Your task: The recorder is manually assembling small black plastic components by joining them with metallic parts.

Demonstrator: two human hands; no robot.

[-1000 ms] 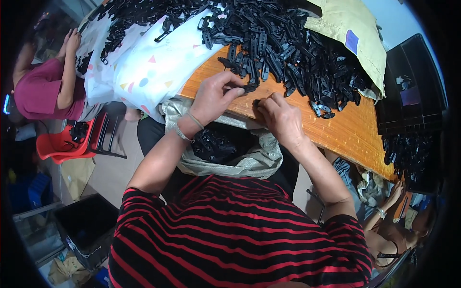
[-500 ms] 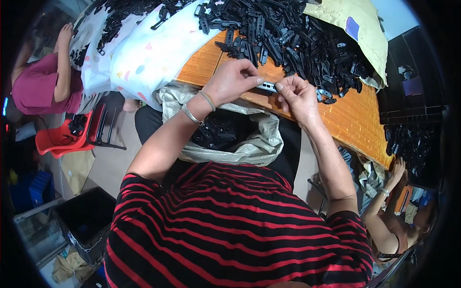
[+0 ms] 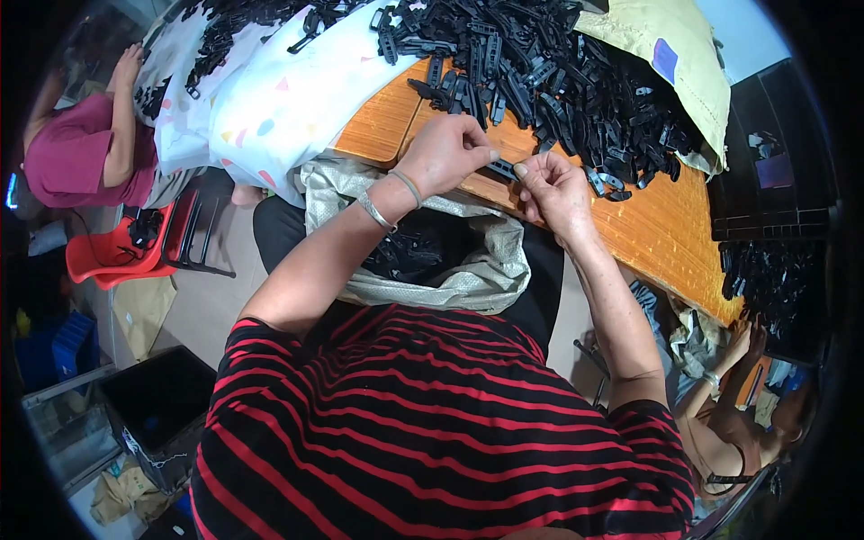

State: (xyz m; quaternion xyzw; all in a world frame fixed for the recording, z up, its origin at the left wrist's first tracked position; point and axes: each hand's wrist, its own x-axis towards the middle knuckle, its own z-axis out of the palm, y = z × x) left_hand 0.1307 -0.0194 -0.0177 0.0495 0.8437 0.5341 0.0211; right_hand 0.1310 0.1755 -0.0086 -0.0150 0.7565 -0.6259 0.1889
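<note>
Above the table's near edge, a small slotted black plastic part (image 3: 501,168) spans the gap between my two hands. My left hand (image 3: 443,158) pinches its left end between thumb and finger. Its right end sits in the pinch of my right hand (image 3: 558,191), partly hidden by the thumb. Beyond my hands, a large heap of similar black plastic parts (image 3: 531,67) covers the orange wooden table (image 3: 652,229). An open woven sack (image 3: 490,292) lies in my lap below my hands, with black parts (image 3: 409,255) inside.
White patterned sheeting (image 3: 270,117) with more black parts covers the left side. A yellowish sack (image 3: 693,81) lies at the far right. One person in a maroon shirt (image 3: 76,157) sits left; another person's hand (image 3: 740,342) is at right. A red chair (image 3: 112,256) and black bin (image 3: 157,405) stand left.
The part between my hands has tilted, its face turning from bright and shiny to darker. My left hand has shifted slightly right; both hands keep their pinch.
</note>
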